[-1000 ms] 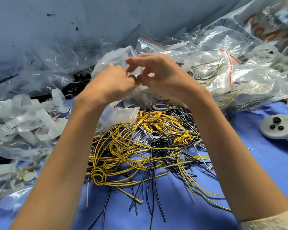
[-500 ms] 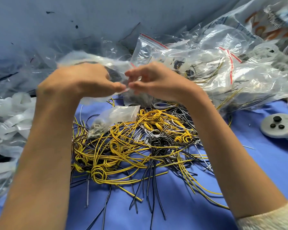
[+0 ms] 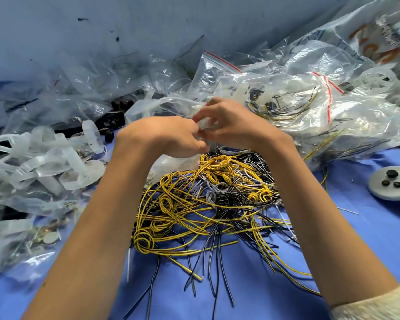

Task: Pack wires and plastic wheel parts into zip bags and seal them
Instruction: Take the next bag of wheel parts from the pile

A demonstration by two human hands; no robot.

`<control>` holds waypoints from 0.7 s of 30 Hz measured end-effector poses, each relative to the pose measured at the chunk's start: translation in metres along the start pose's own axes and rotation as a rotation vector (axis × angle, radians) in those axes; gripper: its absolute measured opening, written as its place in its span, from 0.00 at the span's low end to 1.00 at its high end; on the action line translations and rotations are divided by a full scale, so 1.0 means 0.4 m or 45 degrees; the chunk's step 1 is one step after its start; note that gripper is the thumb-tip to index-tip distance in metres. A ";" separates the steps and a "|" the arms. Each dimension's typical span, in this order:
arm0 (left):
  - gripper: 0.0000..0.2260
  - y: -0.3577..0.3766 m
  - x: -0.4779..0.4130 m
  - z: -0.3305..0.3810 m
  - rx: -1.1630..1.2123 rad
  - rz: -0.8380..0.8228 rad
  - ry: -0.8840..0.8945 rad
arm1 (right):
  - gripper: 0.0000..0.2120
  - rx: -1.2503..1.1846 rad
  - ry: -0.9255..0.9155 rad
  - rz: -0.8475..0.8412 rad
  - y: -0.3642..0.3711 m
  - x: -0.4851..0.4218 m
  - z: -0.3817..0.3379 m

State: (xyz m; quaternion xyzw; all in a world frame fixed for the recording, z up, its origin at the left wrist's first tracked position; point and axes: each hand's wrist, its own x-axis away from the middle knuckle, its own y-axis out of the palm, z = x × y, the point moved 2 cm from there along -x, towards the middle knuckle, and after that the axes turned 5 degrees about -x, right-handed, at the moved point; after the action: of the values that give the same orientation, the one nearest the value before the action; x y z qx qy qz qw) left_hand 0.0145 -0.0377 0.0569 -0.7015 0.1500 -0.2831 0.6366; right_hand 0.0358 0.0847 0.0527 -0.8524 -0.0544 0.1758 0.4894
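A small clear plastic zip bag (image 3: 202, 123) is bunched between the two hands, raised above the tangled heap of yellow, black and white wires (image 3: 206, 199). The left hand (image 3: 171, 137) pinches it from the left with curled fingers. The right hand (image 3: 236, 125) pinches it from the right, fingertips bent onto the film. The two hands all but touch at the bag. The bag is so crumpled and blurred that neither its long axis nor the way its opening faces can be told.

The wire heap lies directly beneath the hands on the blue desk (image 3: 367, 245). Its knotted loops lie in the middle and its loose ends fan toward the person. Behind and to the right of the hands is a mound of clear zip bags with red seal strips (image 3: 328, 100), and several hold wires. To the left lies a pile of translucent white plastic wheel parts (image 3: 44, 162). At the right edge sits a grey round disc with three black buttons (image 3: 388, 185). A cream knitted sleeve (image 3: 376, 306) covers the right forearm.
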 end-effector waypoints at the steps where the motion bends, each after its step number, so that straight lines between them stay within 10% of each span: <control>1: 0.23 0.007 -0.005 0.003 0.004 -0.005 -0.001 | 0.14 -0.009 -0.014 0.025 0.002 0.000 -0.002; 10: 0.13 0.015 0.002 -0.052 0.390 -0.052 0.181 | 0.04 -0.177 -0.284 0.741 0.017 -0.002 -0.092; 16: 0.11 -0.005 0.031 -0.109 0.613 -0.065 0.347 | 0.07 -0.534 -0.193 -0.387 0.031 0.016 -0.147; 21: 0.21 -0.009 0.042 -0.146 1.095 -0.022 0.310 | 0.13 -0.310 -0.171 -0.621 0.125 0.021 -0.178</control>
State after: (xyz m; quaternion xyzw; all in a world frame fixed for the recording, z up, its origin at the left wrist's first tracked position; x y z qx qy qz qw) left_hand -0.0071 -0.0938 0.0657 -0.3359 0.0864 -0.4055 0.8457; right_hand 0.0646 0.0030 0.0406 -0.8532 -0.3108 0.1011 0.4065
